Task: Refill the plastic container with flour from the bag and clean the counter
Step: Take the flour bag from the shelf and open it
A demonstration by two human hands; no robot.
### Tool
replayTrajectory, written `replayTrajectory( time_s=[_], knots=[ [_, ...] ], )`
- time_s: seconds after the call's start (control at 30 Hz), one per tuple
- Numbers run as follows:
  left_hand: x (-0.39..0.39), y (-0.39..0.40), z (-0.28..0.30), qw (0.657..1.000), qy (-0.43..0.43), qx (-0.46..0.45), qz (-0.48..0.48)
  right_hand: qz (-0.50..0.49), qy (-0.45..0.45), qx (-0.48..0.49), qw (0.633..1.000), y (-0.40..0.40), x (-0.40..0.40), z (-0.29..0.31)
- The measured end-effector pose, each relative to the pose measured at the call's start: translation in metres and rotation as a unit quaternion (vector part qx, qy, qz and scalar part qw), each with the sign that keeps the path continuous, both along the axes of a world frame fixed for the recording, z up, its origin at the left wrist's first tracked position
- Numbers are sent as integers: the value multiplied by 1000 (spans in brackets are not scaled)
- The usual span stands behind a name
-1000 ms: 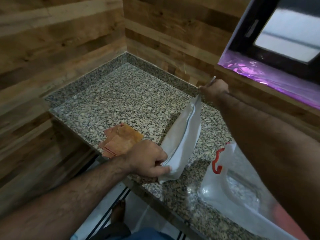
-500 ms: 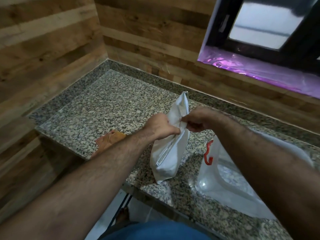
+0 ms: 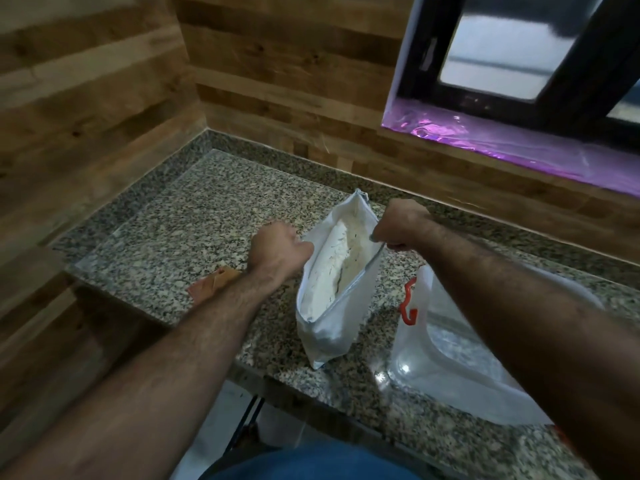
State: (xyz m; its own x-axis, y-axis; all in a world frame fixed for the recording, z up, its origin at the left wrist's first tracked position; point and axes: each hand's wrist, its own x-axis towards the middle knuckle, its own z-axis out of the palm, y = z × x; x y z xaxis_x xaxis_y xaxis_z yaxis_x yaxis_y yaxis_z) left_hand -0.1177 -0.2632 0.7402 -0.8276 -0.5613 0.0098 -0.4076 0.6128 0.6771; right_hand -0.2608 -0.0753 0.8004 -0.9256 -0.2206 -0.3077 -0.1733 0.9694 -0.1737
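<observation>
Leftmost on the granite bench (image 3: 166,230) lies a folded brown cloth (image 3: 211,284), mostly hidden behind the left forearm and untouched; it looks like the wiping cloth, so the cleaning step is not yet begun. Next, the left hand (image 3: 277,252) is clenched on the near-left lip of the white flour bag (image 3: 332,306), while the right hand (image 3: 401,225) pinches the opposite lip, the two pulling the mouth wide. Inside, pale flour (image 3: 337,258) shows, filling much of the bag, which stands slightly tilted near the front edge of the bench. Just to the right sits the clear plastic container (image 3: 446,368) with its red latch (image 3: 408,303), partly covered by the right arm; whether it holds any flour I cannot tell. By my reading, only the opening is done: pouring, closing up and wiping all remain.
</observation>
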Motion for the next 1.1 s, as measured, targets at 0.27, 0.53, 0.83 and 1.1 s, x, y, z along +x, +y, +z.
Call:
replayTrajectory(
  time_s=[0.27, 0.53, 0.83, 1.1],
  knots=[
    [-4, -2, -23, 978, -35, 176, -108, -72, -62, -122, 988, -65, -1, -9],
    [-20, 3, -27, 966, -59, 105, -229, -75, -20, 94, 993, -96, -24, -16],
    [-35, -27, -48, 931, -48, 267, -243, 0, -34, 60, 998, -78, -30, -21],
    [-66, -40, -45, 924, -7, 337, -182, 80, 31, 33, 996, -64, -7, -5]
  ],
)
